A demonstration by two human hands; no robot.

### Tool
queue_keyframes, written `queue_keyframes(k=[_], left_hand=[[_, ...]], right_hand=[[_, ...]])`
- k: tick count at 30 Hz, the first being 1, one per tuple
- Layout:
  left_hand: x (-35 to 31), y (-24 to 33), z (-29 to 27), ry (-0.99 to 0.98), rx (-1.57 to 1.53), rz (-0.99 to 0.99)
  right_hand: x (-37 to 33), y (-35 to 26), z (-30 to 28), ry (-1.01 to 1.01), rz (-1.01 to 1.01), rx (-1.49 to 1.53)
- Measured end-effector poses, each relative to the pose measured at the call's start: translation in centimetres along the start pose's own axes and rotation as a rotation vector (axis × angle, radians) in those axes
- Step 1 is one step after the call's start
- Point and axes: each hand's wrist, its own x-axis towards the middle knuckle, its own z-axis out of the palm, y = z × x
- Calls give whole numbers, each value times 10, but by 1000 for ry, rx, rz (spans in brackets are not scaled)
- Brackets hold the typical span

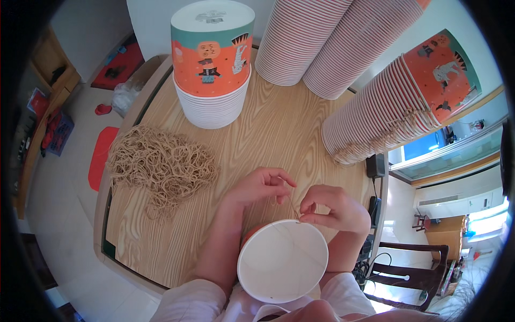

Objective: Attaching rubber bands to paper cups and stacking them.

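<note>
A paper bucket (282, 263), white inside with a bit of orange outer wall showing, tilts its open mouth toward me, close against my body. At its far rim my right hand (338, 208) pinches a thin tan cord (293, 206) between thumb and fingers. My left hand (263, 185), just left of it and slightly farther off, has its thumb and fingers closed around the cord's upper part. The cord runs between both hands down to a small hole in the rim. Another small hole shows near the bucket's close edge.
A tangled pile of tan cords (161, 166) lies at the left of the wooden table (257, 139). Behind stand an upside-down stack of orange-and-green buckets (212, 64) and tall white-rimmed stacks (300, 37). A leaning stack (381, 102) at right carries cords along its side. Black adapters (375, 166) sit at the right edge.
</note>
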Motion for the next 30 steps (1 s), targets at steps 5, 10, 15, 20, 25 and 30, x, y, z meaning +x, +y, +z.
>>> queue_keyframes(k=[5,10,15,20,25,30], left_hand=[[-5,-2,-9,52,-149,14],[-5,-22,-31,-172,-562,537],[-48,2,-21,-153,-651,622],[-119,42,11,-48,-567,658],[-198,65,57,121,-361,605],[-249,72,110,80,-100,564]], right_hand=[[-10,-12,-4,3,22,-20],[-17,-15,4,42,93,32],[-42,-23,20,106,184,-4],[-67,-45,53,348,302,-76],[-102,-71,99,613,346,-153],[-140,-103,150,762,487,-85]])
